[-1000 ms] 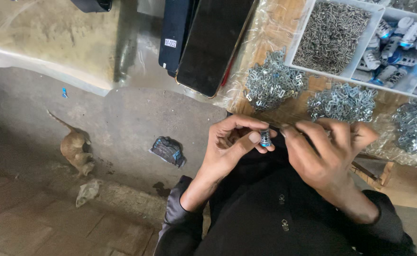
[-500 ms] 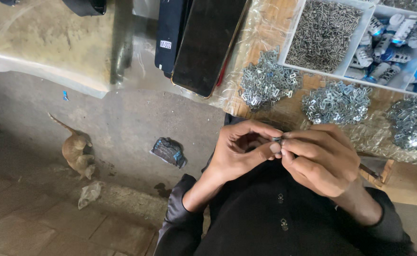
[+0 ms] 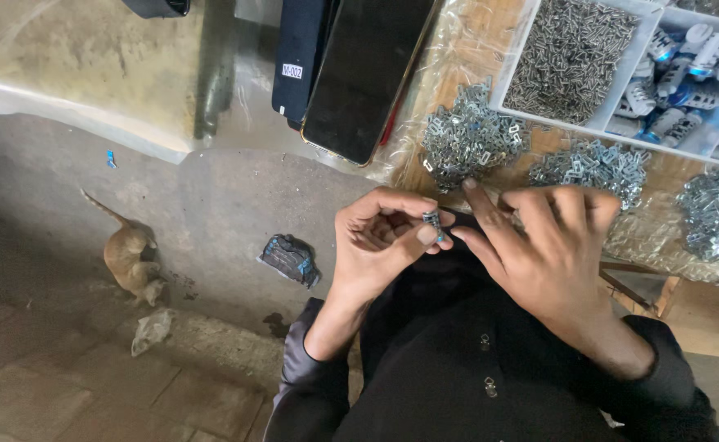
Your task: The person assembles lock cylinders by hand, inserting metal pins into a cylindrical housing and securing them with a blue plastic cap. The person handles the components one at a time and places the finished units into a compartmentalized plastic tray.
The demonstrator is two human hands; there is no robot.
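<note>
while right hand hovers, left hand pinches small metal clip.

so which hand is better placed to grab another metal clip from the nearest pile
Probably the right hand: its fingers are spread and free, just below the clip piles. The left hand is pinching the small metal-and-blue part.

Soft, fairly dim daylight fills the scene, brighter toward twelve to two o'clock, where the plastic sheet gives pale glare and the piles of metal clips glint. The dark phone screen reflects little. Shadow deepens toward seven to nine o'clock over the floor. Focus is reasonable centrally; the corners look slightly soft and stretched.
</note>
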